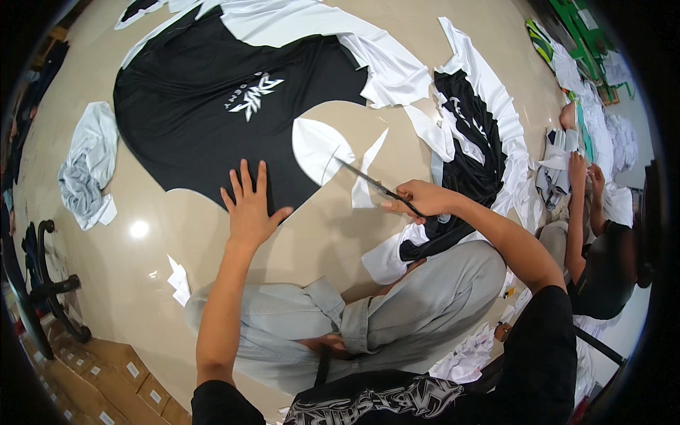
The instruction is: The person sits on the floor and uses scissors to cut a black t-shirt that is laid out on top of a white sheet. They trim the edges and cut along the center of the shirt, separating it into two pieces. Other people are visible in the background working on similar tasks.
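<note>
A black fabric panel with a white logo (184,106) lies on the tan floor, bordered by white fabric (294,21) along its far side. My left hand (251,198) rests spread on the panel's near part, fingers apart. At the panel's right, my right hand (414,202) grips long scissors (372,180), their blades pointing up-left over a rounded white piece (312,142). A narrow white scrap (361,188) lies just right of that piece.
Crumpled black and white fabric (474,170) lies right, gray-white bundle (81,166) and scraps (177,283) left. My crossed legs are below. A co-worker (602,269) handles fabric at far right. Cardboard boxes (124,368) and a black wheeled base (57,287) stand lower left.
</note>
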### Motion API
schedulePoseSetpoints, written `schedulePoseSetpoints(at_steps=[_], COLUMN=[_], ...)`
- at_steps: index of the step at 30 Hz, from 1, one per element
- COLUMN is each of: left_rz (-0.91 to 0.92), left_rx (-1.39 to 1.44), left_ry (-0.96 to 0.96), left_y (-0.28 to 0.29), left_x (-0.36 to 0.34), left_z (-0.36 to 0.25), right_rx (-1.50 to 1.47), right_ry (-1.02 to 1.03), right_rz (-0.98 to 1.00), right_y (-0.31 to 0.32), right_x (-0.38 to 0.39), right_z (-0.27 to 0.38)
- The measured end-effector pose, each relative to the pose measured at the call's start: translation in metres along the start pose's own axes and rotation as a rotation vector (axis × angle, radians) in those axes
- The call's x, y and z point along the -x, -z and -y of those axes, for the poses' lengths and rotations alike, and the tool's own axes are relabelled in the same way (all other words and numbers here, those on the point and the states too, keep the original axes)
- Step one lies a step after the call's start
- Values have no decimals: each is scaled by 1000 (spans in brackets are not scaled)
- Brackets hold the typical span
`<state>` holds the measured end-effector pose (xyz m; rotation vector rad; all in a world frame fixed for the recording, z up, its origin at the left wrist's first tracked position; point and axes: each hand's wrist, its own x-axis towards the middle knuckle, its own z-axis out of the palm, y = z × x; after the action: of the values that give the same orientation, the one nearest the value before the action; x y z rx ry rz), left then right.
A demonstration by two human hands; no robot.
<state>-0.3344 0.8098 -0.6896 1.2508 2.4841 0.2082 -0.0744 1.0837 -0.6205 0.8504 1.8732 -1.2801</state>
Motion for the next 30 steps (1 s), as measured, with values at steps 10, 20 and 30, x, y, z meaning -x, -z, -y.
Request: schedulePoseSetpoints(at_steps=[10,20,30], left_rz=[174,136,170], left_rx=[67,140,146], left_ry=[102,129,190], left_y=[-7,-4,1], left_x=[10,17,13], left_z=[12,7,16], right_rx=[-56,-187,-174], right_ry=[-92,90,80], right_rz=[233,202,100], right_y=[-48,-87,-85], right_x=[30,-21,-35], right_z=[7,26,35])
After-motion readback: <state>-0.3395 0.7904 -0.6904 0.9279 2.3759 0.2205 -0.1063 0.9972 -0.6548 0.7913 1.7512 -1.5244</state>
